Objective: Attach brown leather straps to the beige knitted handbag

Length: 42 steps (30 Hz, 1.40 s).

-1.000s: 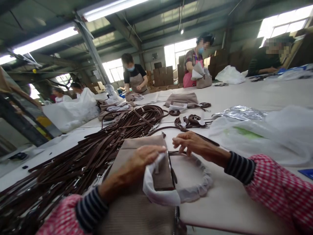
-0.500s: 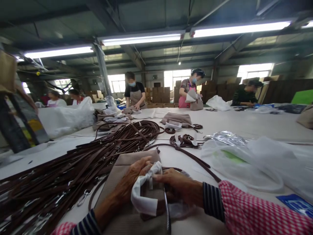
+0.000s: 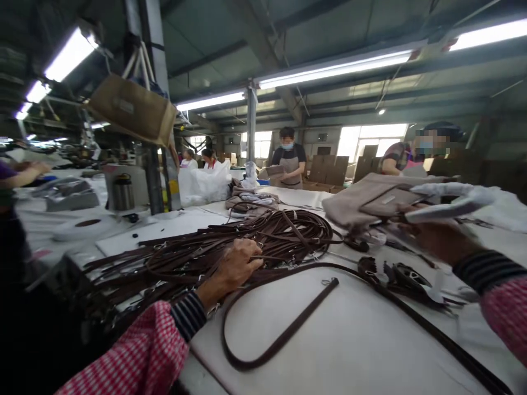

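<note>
At the edge of a heap of dark brown straps (image 3: 284, 230) with metal clasps, my left hand (image 3: 236, 266) is closed, its curled fingers on a strap that runs out to the right. My right hand (image 3: 440, 236) holds a taupe handbag (image 3: 362, 200) up over the far right of the table, tilted on its side. White wrapping covers the bag's handle (image 3: 448, 200), and the bag's lower side is partly blurred. One long loose strap (image 3: 284, 340) curves across the white table (image 3: 349, 334) in front of me.
Small coiled straps (image 3: 405, 277) lie beneath the raised bag. Farther back are a stack of taupe bags (image 3: 251, 200) and clear plastic (image 3: 206, 184). A tan bag (image 3: 132, 107) hangs from a post at left. Co-workers (image 3: 290, 159) stand across the table.
The view has swung left. The handbag, flat before me with both hands on it, is now lifted to the right in my right hand. My left hand has moved onto the straps.
</note>
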Motion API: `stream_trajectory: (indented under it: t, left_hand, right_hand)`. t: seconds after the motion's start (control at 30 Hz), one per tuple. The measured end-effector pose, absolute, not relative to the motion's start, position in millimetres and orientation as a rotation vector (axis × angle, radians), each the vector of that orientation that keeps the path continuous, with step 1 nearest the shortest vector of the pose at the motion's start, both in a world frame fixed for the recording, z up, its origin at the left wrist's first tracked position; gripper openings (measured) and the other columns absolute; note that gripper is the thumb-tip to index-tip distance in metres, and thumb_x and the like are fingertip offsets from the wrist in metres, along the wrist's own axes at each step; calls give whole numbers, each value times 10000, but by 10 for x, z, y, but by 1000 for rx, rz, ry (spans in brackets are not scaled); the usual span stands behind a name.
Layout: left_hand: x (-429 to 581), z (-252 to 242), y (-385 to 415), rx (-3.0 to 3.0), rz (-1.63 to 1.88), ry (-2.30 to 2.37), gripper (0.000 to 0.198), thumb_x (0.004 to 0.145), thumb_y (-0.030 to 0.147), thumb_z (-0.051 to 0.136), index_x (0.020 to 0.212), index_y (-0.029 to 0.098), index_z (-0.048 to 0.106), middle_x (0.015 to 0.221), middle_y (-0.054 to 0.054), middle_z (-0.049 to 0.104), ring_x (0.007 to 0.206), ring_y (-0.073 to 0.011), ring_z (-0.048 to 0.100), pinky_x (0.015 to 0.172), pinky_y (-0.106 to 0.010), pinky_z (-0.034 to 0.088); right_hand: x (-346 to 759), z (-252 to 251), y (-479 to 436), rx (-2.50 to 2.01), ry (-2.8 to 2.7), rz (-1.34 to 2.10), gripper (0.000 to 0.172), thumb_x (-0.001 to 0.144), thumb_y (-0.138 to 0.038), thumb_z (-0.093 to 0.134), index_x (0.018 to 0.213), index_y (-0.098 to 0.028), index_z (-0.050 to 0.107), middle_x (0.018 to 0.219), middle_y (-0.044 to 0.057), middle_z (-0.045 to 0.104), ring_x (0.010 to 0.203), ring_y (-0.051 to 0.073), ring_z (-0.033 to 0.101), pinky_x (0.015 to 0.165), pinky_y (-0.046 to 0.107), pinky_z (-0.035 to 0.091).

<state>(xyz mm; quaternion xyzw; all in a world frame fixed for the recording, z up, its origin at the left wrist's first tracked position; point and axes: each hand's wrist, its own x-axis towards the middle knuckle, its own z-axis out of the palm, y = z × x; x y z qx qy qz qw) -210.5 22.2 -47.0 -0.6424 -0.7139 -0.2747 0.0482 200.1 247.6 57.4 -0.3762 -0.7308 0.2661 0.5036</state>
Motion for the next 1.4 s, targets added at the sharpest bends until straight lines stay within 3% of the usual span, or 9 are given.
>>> stream_trajectory:
  t: [0.1, 0.23, 0.37, 0.53, 0.7, 0.9, 1.03, 1.27, 1.4]
  left_hand:
    - [-2358, -650, 290, -1913, -638, -2261, 342, 952, 375, 675, 1272, 258, 704, 1500, -91, 596, 1424, -354, 465, 1183, -610, 389]
    - [-2444, -846, 312, -1878, -479, -2296, 425, 1023, 404, 560, 1434, 311, 614, 1658, -93, 432, 1551, -411, 263, 1179, -740, 281]
    - [-2460, -700, 343, -1958, -381, -2272, 436, 993, 499, 590, 1387, 325, 657, 1553, -98, 551, 1410, -400, 449, 1103, -649, 416]
    - [-2706, -127, 769, -1899, -425, -2313, 438, 1070, 542, 420, 1100, 282, 772, 1102, -81, 769, 1075, -282, 687, 988, -440, 517]
    - [-3261, 96, 1496, -1650, -537, -2431, 337, 1062, 440, 561, 1158, 161, 726, 1230, -111, 731, 1194, -254, 667, 1081, -452, 508]
    - [-3785, -295, 2267, -1602, -494, -2599, 364, 1028, 419, 658, 1277, 154, 661, 1279, -109, 682, 1156, -257, 676, 1021, -480, 577]
    - [-3934, -541, 2604, -1755, -417, -2608, 339, 1018, 385, 681, 1266, 153, 665, 1234, -98, 693, 1103, -240, 691, 979, -459, 601]
    - [-3859, -523, 2680, -1611, -593, -2513, 314, 1010, 411, 675, 1176, 147, 708, 1217, -102, 718, 1174, -262, 674, 1064, -502, 537]
    - [-3678, -248, 2590, -1329, -844, -2412, 290, 1000, 372, 591, 1170, 212, 764, 1180, -132, 762, 1201, -325, 677, 999, -424, 514]
  right_hand:
    - [1932, 425, 2765, -1053, -1611, 759, 481, 969, -535, 527, 802, -138, 740, 1298, 232, 683, 1151, 307, 691, 895, 452, 539]
    - [1473, -67, 2567, -1157, -1697, 887, 310, 837, -472, 759, 811, -163, 749, 1076, 240, 742, 1000, 370, 708, 730, 448, 578]
    - [736, -326, 2029, -948, -2210, 797, 332, 907, -457, 670, 912, -145, 783, 997, 144, 738, 879, 268, 665, 757, 418, 553]
    - [-20, -598, 1313, -469, -2675, 393, 386, 1034, -494, 598, 1287, -227, 716, 1327, 114, 664, 1199, 285, 574, 1052, 492, 495]
    - [-144, -1020, 1027, -494, -2686, 177, 576, 1007, -520, 648, 1504, -243, 563, 1615, 127, 482, 1429, 346, 456, 1183, 572, 404]
    - [-205, -1344, 1260, -311, -2503, -112, 629, 943, -687, 631, 1394, -247, 624, 1462, 115, 638, 1226, 320, 622, 944, 455, 556]
    - [-350, -1695, 1435, -251, -2266, -394, 438, 1005, -505, 632, 1374, -269, 636, 1361, 99, 709, 1127, 281, 667, 804, 376, 562]
    - [-275, -1824, 1495, -253, -2388, -486, 412, 1054, -388, 546, 1452, -296, 600, 1415, 118, 684, 1203, 295, 665, 798, 371, 597]
    - [-211, -1704, 1477, -231, -2447, -432, 454, 1061, -417, 528, 1482, -255, 576, 1449, 133, 665, 1236, 297, 652, 827, 390, 615]
